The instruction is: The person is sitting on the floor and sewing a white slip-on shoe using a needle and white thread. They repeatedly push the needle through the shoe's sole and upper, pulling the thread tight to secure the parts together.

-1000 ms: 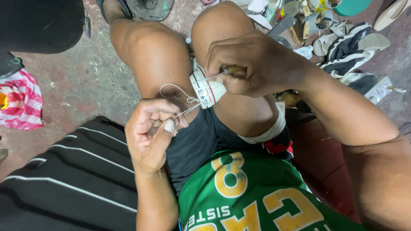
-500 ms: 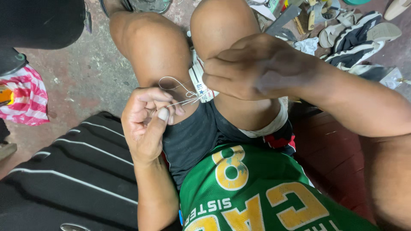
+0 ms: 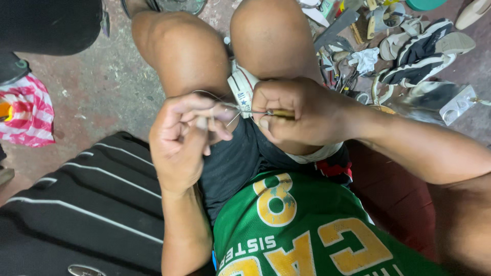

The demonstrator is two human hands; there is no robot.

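I sit with a white sneaker (image 3: 242, 88) wedged between my knees, its sole edge facing me. My right hand (image 3: 296, 111) grips a stitching awl (image 3: 279, 113) with a yellowish handle, its metal tip pointing left beside the shoe. My left hand (image 3: 181, 138) pinches a thin pale thread (image 3: 212, 97) that loops from the awl's tip over my fingers. Both hands nearly touch above my dark shorts (image 3: 240, 158). Most of the shoe is hidden behind my right hand and knees.
A heap of sneakers (image 3: 424, 56), loose soles and tools lies on the floor at upper right. A black striped bag (image 3: 76, 204) sits at lower left, a red-and-white striped plastic bag (image 3: 28, 115) at far left. The concrete floor (image 3: 102, 87) shows between them.
My right hand has come down off the shoe toward my left hand, so the awl now lies level between them. The thread loop has tightened over my left fingers.
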